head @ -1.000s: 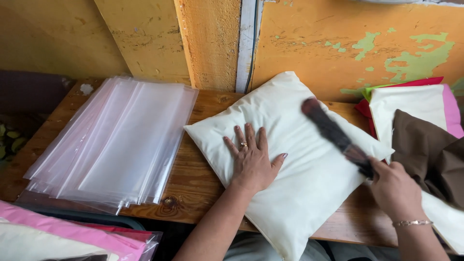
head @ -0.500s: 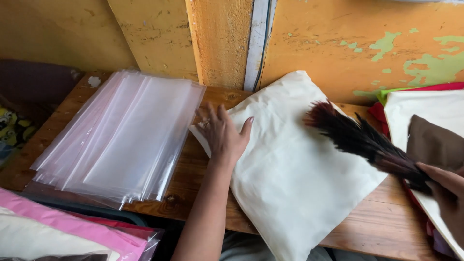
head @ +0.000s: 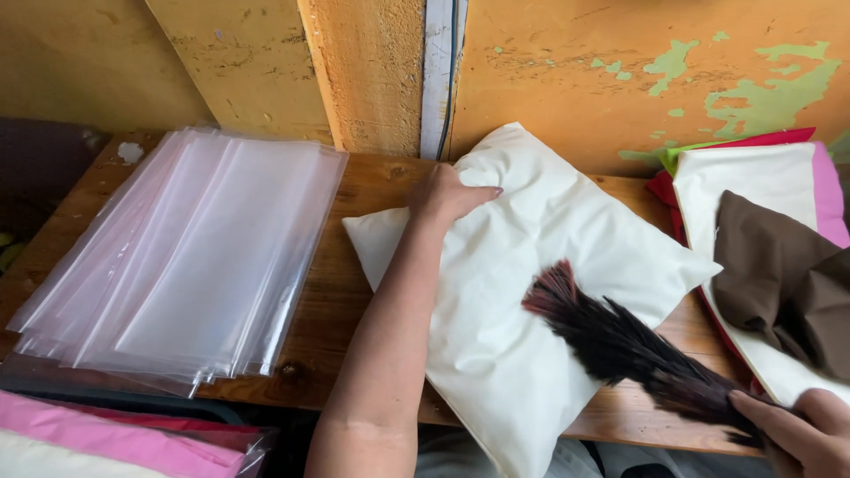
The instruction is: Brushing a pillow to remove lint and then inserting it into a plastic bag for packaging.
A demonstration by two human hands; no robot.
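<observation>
The cream pillow (head: 531, 292) lies on the wooden counter (head: 354, 292), right of the clear plastic bags (head: 186, 257). The left hand (head: 447, 196), fingers curled, grips its far edge, steadying it. The right hand (head: 797, 434), fingers wrapped around the handle, lays a dark feather duster (head: 620, 345) across the pillow.

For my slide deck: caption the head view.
Left hand grips a cream pillow while right hand holds a dark feather duster on it.
</observation>
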